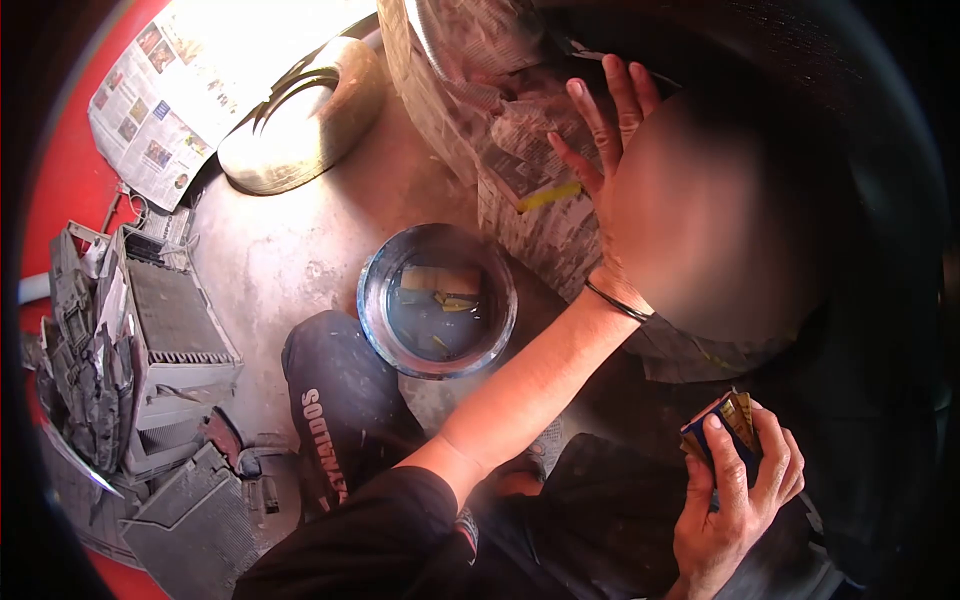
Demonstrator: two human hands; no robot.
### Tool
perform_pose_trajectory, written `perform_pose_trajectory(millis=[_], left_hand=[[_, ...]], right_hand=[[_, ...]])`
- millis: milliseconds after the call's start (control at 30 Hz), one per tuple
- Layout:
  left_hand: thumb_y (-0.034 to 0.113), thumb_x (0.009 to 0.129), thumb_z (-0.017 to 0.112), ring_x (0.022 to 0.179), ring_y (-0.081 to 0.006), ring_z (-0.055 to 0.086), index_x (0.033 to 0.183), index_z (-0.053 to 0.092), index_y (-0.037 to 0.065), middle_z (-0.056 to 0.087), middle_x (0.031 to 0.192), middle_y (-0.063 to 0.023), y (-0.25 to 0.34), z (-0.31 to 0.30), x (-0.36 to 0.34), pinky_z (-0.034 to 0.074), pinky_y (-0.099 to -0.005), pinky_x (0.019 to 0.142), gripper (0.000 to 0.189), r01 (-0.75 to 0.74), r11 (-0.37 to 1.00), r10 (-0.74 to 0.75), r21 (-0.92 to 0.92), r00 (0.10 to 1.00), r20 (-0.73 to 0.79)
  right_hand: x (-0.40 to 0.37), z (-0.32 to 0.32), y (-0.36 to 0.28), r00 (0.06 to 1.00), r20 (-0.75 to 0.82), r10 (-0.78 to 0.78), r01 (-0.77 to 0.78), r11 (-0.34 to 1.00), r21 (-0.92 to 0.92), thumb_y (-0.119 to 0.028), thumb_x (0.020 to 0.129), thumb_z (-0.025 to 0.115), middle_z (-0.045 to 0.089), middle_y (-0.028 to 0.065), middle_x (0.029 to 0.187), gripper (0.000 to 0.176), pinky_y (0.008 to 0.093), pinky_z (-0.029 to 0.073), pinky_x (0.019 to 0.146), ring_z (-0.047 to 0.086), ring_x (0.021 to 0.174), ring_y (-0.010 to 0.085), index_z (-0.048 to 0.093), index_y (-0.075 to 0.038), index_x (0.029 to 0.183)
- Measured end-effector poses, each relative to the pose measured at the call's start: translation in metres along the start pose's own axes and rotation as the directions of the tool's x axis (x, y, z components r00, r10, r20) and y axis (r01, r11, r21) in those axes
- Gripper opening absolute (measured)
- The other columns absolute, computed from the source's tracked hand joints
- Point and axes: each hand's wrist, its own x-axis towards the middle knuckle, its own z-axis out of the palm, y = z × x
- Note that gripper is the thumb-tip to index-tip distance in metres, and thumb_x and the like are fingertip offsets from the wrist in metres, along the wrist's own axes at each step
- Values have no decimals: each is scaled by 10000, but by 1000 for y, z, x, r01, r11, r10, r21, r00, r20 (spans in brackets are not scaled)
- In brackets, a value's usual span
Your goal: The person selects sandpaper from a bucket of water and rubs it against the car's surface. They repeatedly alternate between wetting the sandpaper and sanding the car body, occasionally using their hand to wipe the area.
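Note:
My left arm reaches across the view, with a dark band at the wrist. The fingers of my left hand (615, 150) are spread, close to a newspaper-covered surface (530, 150) with a strip of yellow tape (550, 197). A blurred patch hides part of that hand and what lies beside it. Lower right, my right hand (735, 500) is closed around a small blue block with a folded brown-gold sheet (728, 425) that looks like sandpaper. Between my legs and the covered surface stands a round dark tub (372, 310) of water, with brown and yellow pieces in it.
A tyre (300, 150) lies on the floor at the upper left, beside spread newspaper (165, 100). Broken grey plastic and metal parts (175, 340) are heaped along the left side. My knee (340, 370) in dark trousers is near the tub.

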Motion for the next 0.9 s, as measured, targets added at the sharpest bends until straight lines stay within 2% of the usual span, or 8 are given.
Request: perform_pose_trajectory(millis=[200,367,433,467,533,600,700,900], left_hand=[[687,1153,371,1715,-557,-107,1783,49,-77,12,1869,-335,-23,-3,25,-85,-784,1296,1041,132,991,-132,-6,990,-51],[674,1149,343,1708,-583,-104,1768,108,-117,19,1869,-336,27,-1,6,-144,-816,1251,1032,-52,995,50,-86,998,-22],[672,1148,336,1706,-589,-97,1769,137,-110,24,1867,-339,50,-15,-8,-143,-820,1249,1019,-148,988,153,-51,983,101],[667,1148,338,1706,-591,-95,1770,144,-107,26,1867,-339,54,2,-14,-143,-817,1253,1011,-165,981,152,106,981,122],[635,1160,352,1711,-581,-83,1781,110,-90,28,1877,-315,36,9,-9,-150,-800,1264,984,-83,994,84,-65,996,7],[662,1170,336,1706,-576,-106,1777,106,-90,27,1863,-346,10,6,9,-110,-749,1314,993,27,990,-38,-139,996,-80],[668,1188,261,1718,-535,-106,1767,102,-107,57,1865,-334,-25,-6,37,-94,-561,1389,981,94,983,-114,-160,986,-122],[720,1159,294,1711,-565,-100,1781,-14,-70,-34,1874,-321,4,2,12,-58,-709,1339,1052,-22,993,22,-114,1000,0]], right_hand=[[-2,-3,-4,1000,13,-13,12,1000,29,-341,1003,792,688,115,1487,316,517,401,1185,592,1361,378,848,-214,1287],[3,-3,-10,999,38,-36,34,999,40,-285,939,839,699,102,1450,343,525,401,1167,601,1330,366,851,-219,1276],[7,-3,-12,998,38,-46,44,998,49,-281,949,845,707,73,1445,351,510,412,1155,618,1312,340,846,-261,1299],[10,-5,-11,998,35,-52,50,997,55,-296,981,835,711,48,1451,345,495,423,1151,630,1306,321,841,-302,1326],[11,-8,-9,998,30,-54,51,996,74,-301,1003,835,719,24,1450,346,475,436,1141,642,1295,298,837,-342,1347],[10,-10,-10,999,23,-34,32,995,99,-280,983,855,726,23,1436,358,467,439,1131,644,1283,290,839,-342,1335],[7,-11,-5,1000,14,-24,22,991,135,-283,960,870,727,11,1439,374,449,427,1131,642,1279,280,840,-348,1327],[14,-7,0,998,38,-46,38,984,172,-274,907,893,733,-17,1435,412,423,401,1130,636,1273,259,842,-346,1309]])
